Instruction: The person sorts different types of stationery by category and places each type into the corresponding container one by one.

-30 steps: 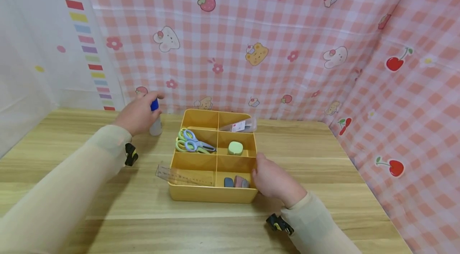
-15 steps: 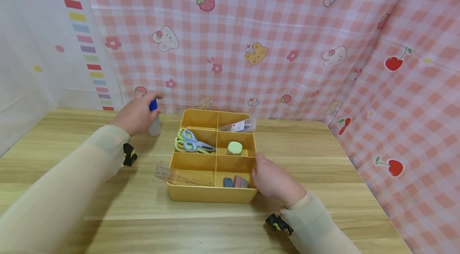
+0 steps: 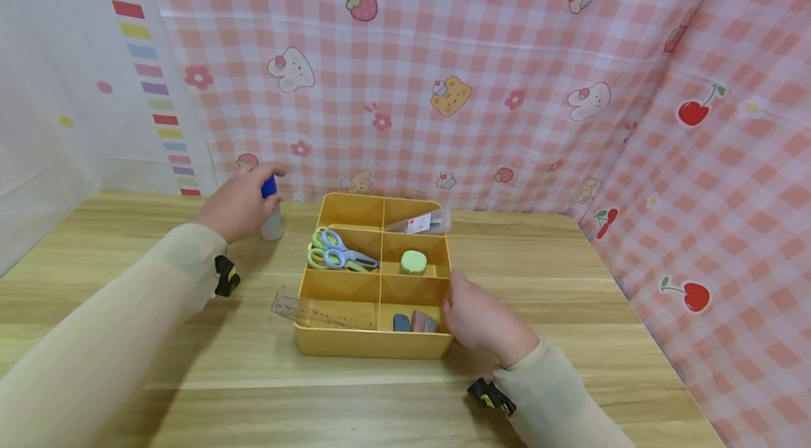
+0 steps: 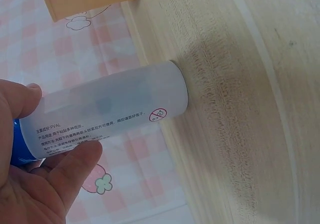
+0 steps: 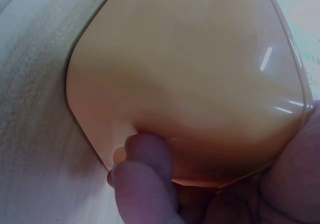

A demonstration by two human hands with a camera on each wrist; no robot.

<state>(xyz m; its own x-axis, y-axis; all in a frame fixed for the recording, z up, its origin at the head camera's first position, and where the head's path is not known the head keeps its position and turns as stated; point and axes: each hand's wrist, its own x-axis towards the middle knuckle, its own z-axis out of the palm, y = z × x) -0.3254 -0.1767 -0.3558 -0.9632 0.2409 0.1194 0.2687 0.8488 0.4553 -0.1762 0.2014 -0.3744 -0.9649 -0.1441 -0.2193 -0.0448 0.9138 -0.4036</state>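
My left hand grips a clear glue bottle by its upper part, near the blue cap. The bottle stands upright, its base at the wooden table, left of a yellow compartment box. In the left wrist view, printed text shows on the bottle, with a finger and thumb on either side. My right hand holds the box at its right side, near the front corner. In the right wrist view its fingertips lie against the outer wall and another digit is at the rim.
Inside the box are scissors, a clear ruler poking out leftward, a pale green rounded item, small blue and pink blocks and a clear packet. Pink checked cloth hangs behind the table and at right.
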